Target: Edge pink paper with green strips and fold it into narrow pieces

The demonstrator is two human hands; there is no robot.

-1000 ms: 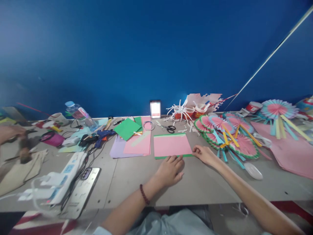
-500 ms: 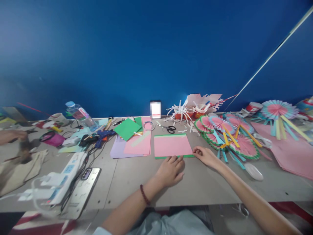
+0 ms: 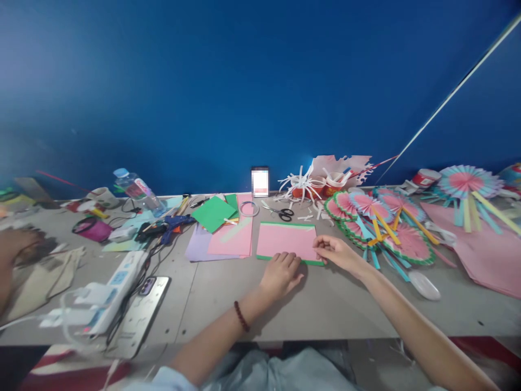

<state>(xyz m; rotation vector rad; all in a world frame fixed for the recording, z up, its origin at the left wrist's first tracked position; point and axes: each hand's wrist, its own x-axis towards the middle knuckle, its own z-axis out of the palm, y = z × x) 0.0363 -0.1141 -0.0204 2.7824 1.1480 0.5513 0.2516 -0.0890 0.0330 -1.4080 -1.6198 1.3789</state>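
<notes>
- Pink sheet [image 3: 285,239], on the table [image 3: 211,282], has turned slightly; the right hand [image 3: 336,254] has shifted up its right edge.
- Left hand [image 3: 280,276] rests, fingers loose, over the near green border [image 3: 312,263]; right fingers bunch, grip unclear.
- Apparently squaring the sheet; next wants steady holding.
- Bottle label [image 3: 145,187] too blurred to read.

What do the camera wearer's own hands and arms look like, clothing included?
The left hand and right hand are ungloved. A dark reddish-brown beaded bracelet circles the left wrist; none shows on the right. A pale blue-grey sleeve shows on the left arm.
</notes>
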